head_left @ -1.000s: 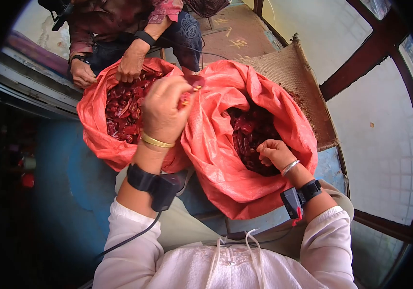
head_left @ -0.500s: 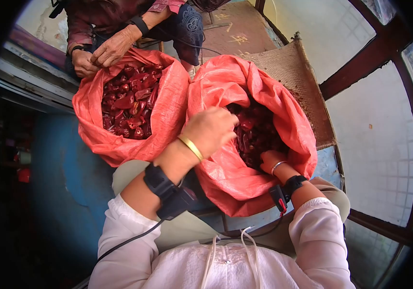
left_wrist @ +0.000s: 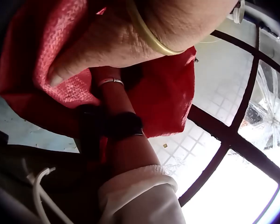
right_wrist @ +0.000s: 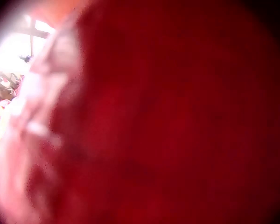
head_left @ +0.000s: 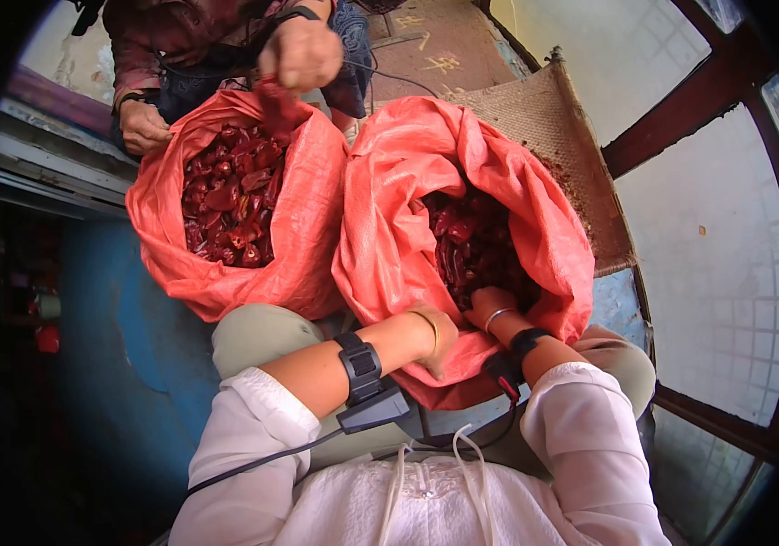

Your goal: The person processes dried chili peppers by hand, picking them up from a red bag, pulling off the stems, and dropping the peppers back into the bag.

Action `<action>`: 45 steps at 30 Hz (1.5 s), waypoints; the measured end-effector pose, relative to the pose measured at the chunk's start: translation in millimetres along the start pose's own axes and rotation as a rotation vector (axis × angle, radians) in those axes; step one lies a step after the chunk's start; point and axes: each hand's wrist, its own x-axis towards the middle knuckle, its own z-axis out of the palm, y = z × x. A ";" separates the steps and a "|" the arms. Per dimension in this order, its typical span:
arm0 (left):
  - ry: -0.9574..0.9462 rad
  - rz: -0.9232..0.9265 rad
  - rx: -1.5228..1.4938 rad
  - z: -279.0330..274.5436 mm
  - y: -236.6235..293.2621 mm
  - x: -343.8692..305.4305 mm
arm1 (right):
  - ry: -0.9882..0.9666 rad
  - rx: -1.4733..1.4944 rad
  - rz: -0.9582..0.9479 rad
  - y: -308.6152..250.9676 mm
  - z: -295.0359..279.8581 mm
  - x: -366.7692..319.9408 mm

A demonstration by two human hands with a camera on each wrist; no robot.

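Observation:
At the near rim of the right red woven sack (head_left: 389, 227), my left hand (head_left: 444, 338) grips the sack edge. The left wrist view shows its thumb (left_wrist: 60, 74) lying along the outside of the sack, while the other fingers are hidden. My right hand (head_left: 489, 302) reaches inside the same sack, among dark red dried chillies (head_left: 462, 227). Its fingers are hidden down there, and I cannot tell what they hold. Blurred red sack material (right_wrist: 154, 116) fills most of the right wrist view.
To the left stands another red sack (head_left: 312, 209) full of dried chillies (head_left: 235, 200). Across from me, another person's hand (head_left: 303, 55) lifts some red chillies over it. A woven mat (head_left: 535, 127) and a framed window (head_left: 708, 237) lie to the right.
My left hand came from over the left sack, carrying red chillies, down and right to the near rim of the right sack. My right hand went deeper. The other person's hand rose with chillies.

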 end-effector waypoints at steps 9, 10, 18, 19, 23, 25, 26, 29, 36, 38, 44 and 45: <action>0.094 0.031 -0.023 2.7 -13.8 2.6 | 0.386 0.174 -0.090 13.1 -1.0 12.5; 0.101 0.033 -0.024 5.2 -17.0 3.5 | 0.435 0.297 -0.124 15.8 -7.0 8.7; 0.709 -0.179 -0.313 1.5 -29.9 2.2 | 0.151 0.966 -0.082 25.0 -38.4 -23.7; 0.751 -0.182 -0.275 -0.5 -29.1 0.5 | 0.126 1.022 -0.114 23.4 -41.9 -30.1; 1.020 -0.098 -0.229 0.2 -24.7 7.1 | 0.098 1.162 -0.224 11.4 -59.7 -57.9; 0.996 -0.083 -0.278 -5.2 -18.1 5.3 | 0.141 1.158 -0.237 6.7 -68.7 -69.8; 0.994 -0.080 -0.276 -5.4 -18.2 8.7 | 0.181 1.153 -0.251 6.2 -70.7 -73.2; 1.158 -0.028 -0.381 -6.9 -23.1 14.7 | 0.257 1.247 -0.346 8.3 -70.8 -76.3; 1.279 0.043 -0.516 -17.5 -21.7 0.4 | 0.622 1.187 -0.466 4.3 -80.7 -89.1; 1.269 0.038 -0.481 -15.4 -21.1 2.4 | 0.716 1.028 -0.534 -0.6 -84.2 -95.1; 1.167 0.065 -0.584 -12.2 -22.2 3.8 | 0.542 1.245 -0.474 -0.5 -79.7 -88.4; 1.114 0.081 -0.667 -14.0 -22.5 2.0 | 0.377 1.459 -0.411 -0.5 -82.0 -88.4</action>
